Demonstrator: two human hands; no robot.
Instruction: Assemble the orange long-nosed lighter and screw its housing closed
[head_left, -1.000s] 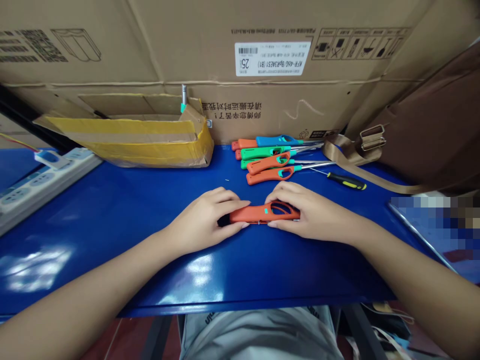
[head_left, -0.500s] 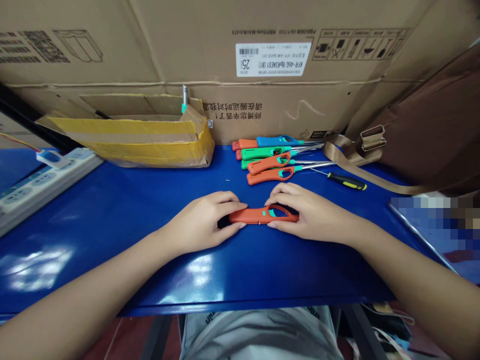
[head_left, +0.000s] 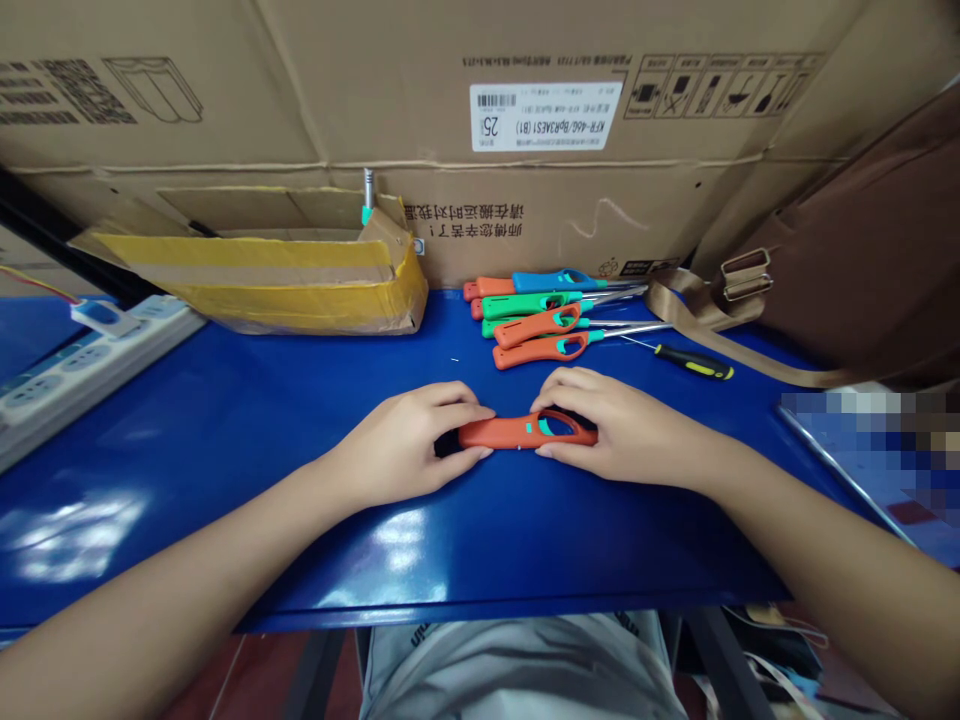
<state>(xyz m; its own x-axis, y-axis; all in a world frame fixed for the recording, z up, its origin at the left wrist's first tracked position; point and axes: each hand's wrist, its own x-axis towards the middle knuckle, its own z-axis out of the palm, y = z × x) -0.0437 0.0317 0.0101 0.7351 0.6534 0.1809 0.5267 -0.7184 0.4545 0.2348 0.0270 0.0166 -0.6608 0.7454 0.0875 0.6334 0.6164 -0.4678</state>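
A: Where is the handle (head_left: 499, 433) held?

B: Just off the view's middle, toward five o'clock, above or on the blue table (head_left: 525, 540); whether the two are touching cannot be told.

A: How are the hands set?

B: Both are half curled. The handle's nine o'clock end is pinched by the left hand (head_left: 420, 435), and its three o'clock end, around the loop, is gripped by the right hand (head_left: 615, 425).

A: What is seen around the handle?

B: At twelve, lighters (head_left: 532, 328) are piled, in orange, green, red and blue. At two, a screwdriver (head_left: 694, 363) is laid, with a strap (head_left: 802, 379) draped beyond it. At eleven, a sliver (head_left: 454, 360) is left.

A: And farther out?

B: A taped box (head_left: 292, 310) is stood at ten; a power strip (head_left: 82, 370) is placed at nine.
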